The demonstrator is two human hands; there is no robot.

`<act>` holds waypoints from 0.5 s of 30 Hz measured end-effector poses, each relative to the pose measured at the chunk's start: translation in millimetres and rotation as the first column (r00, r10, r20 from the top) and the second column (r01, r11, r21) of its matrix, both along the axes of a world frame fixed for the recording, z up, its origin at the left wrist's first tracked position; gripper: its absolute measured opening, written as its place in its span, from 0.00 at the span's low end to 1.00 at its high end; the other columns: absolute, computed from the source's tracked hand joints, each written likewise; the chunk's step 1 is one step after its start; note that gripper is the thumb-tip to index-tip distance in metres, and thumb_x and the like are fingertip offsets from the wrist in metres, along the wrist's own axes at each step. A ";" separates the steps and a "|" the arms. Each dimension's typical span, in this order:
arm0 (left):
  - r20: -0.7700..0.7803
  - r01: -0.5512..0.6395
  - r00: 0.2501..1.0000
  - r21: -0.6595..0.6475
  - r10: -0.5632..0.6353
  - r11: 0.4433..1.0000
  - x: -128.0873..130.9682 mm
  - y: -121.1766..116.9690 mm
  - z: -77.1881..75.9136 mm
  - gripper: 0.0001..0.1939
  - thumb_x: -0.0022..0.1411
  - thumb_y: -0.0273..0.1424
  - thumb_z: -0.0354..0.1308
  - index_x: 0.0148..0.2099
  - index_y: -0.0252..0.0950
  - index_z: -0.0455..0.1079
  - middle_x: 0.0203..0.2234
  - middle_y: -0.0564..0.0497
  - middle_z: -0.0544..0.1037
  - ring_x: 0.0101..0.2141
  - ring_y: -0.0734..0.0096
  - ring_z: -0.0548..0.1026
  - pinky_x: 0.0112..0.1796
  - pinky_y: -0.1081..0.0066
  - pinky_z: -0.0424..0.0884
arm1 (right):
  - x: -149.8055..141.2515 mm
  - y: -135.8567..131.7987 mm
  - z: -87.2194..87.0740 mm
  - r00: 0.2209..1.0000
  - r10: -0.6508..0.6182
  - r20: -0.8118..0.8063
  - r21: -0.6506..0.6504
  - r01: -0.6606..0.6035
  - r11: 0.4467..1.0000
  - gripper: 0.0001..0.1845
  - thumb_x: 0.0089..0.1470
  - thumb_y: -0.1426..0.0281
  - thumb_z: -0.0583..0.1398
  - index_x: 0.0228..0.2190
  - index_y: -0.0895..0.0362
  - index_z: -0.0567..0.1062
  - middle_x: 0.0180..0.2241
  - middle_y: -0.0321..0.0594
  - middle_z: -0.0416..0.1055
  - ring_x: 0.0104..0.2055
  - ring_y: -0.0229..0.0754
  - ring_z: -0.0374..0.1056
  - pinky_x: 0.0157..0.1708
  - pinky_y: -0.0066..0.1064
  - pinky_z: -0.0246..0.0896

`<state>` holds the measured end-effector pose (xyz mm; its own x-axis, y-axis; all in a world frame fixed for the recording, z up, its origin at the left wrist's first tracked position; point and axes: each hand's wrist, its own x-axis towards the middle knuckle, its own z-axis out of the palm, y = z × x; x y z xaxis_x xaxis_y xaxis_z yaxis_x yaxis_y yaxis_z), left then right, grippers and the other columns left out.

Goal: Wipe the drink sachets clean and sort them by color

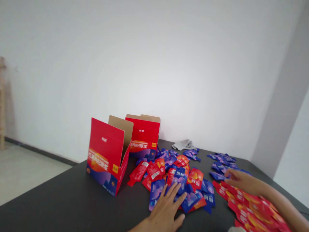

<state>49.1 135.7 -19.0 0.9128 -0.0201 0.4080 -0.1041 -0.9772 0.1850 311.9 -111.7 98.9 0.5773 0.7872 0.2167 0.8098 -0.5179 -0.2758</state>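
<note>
My left hand (166,206) lies palm down with fingers spread, its fingertips on the near side of a mixed heap of spouted drink pouches. A blue-purple pouch (180,177) and a red pouch (195,178) show just beyond the fingers. Over on the right, my right hand (238,180) reaches across overlapping rows of red pouches (251,211). Its fingers are bent and a little apart, and no pouch shows between them. Right beside its fingertips are the rows of blue pouches (222,162). My right forearm covers part of the red rows.
Two red cartons, a nearer one (103,158) and a farther one (142,135), stand with flaps up left of the heap on the dark table (72,199). A grey cloth (183,144) lies at the back near the white wall (193,80). A pale object (237,229) shows at the bottom edge.
</note>
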 end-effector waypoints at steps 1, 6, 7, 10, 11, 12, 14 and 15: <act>0.002 0.008 1.000 0.018 -0.008 1.000 2.8 3.4 -4.1 0.41 0.60 0.41 0.57 0.69 0.52 0.37 0.67 0.48 0.45 0.65 0.52 0.46 0.60 0.43 0.50 | 18.2 21.4 6.7 1.000 -0.024 -0.006 -0.080 0.024 0.997 0.13 0.56 0.65 0.54 0.37 0.58 0.74 0.30 0.38 0.75 0.32 0.39 0.69 0.33 0.25 0.59; 0.076 0.033 0.996 0.151 -0.044 0.988 21.3 20.8 -32.2 0.39 0.63 0.47 0.52 0.69 0.50 0.38 0.66 0.45 0.49 0.64 0.48 0.52 0.56 0.43 0.59 | 81.7 125.1 -18.1 0.982 -0.183 0.051 -0.147 0.189 0.971 0.15 0.54 0.75 0.56 0.44 0.66 0.71 0.39 0.47 0.74 0.40 0.40 0.69 0.40 0.27 0.58; 0.107 0.023 0.993 0.191 -0.044 0.981 25.5 23.6 -38.5 0.36 0.64 0.47 0.50 0.69 0.50 0.38 0.66 0.44 0.51 0.63 0.49 0.55 0.55 0.44 0.61 | 89.7 140.5 -28.6 0.978 -0.199 0.055 -0.151 0.205 0.967 0.15 0.55 0.75 0.57 0.45 0.66 0.71 0.41 0.48 0.73 0.42 0.41 0.69 0.42 0.29 0.59; 0.210 -0.049 0.977 0.311 -0.019 0.949 36.8 29.3 -54.6 0.29 0.69 0.40 0.46 0.68 0.51 0.42 0.63 0.44 0.59 0.61 0.54 0.61 0.54 0.49 0.66 | 109.5 175.8 -57.3 0.968 -0.241 0.074 -0.168 0.251 0.953 0.17 0.58 0.70 0.58 0.49 0.62 0.69 0.49 0.47 0.69 0.49 0.44 0.66 0.49 0.39 0.60; 0.242 -0.069 0.970 0.345 -0.017 0.936 39.8 30.4 -58.6 0.28 0.69 0.38 0.45 0.68 0.51 0.44 0.62 0.45 0.62 0.60 0.55 0.63 0.53 0.51 0.67 | 114.7 185.2 -65.1 0.964 -0.251 0.081 -0.176 0.262 0.949 0.18 0.59 0.67 0.58 0.50 0.61 0.68 0.51 0.46 0.67 0.51 0.45 0.65 0.50 0.42 0.60; 0.272 -0.087 0.962 0.377 -0.020 0.922 42.3 31.2 -61.6 0.27 0.69 0.37 0.45 0.67 0.51 0.46 0.61 0.45 0.64 0.59 0.56 0.64 0.52 0.53 0.68 | 119.0 193.8 -71.9 0.962 -0.258 0.087 -0.186 0.270 0.945 0.19 0.60 0.65 0.58 0.51 0.59 0.68 0.53 0.45 0.65 0.52 0.46 0.64 0.51 0.45 0.60; 0.344 -0.127 0.938 0.434 -0.033 0.892 45.6 31.9 -65.2 0.25 0.69 0.35 0.47 0.66 0.50 0.49 0.59 0.47 0.66 0.58 0.59 0.66 0.53 0.56 0.67 | 125.1 208.7 -83.0 0.958 -0.268 0.098 -0.211 0.283 0.936 0.22 0.60 0.62 0.57 0.53 0.58 0.66 0.54 0.46 0.64 0.53 0.47 0.64 0.52 0.47 0.60; 0.390 -0.160 0.920 0.457 -0.035 0.875 46.3 31.8 -65.7 0.25 0.69 0.34 0.48 0.66 0.50 0.51 0.59 0.48 0.66 0.58 0.60 0.66 0.54 0.57 0.66 | 126.9 214.9 -87.2 0.956 -0.274 0.105 -0.227 0.291 0.929 0.23 0.60 0.61 0.57 0.53 0.57 0.66 0.55 0.46 0.64 0.53 0.47 0.64 0.52 0.48 0.60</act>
<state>95.4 167.5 -84.7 0.6974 -0.2463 0.6730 -0.0051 -0.9408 -0.3389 438.7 103.1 11.7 0.7736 0.6271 0.0915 0.6330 -0.7715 -0.0645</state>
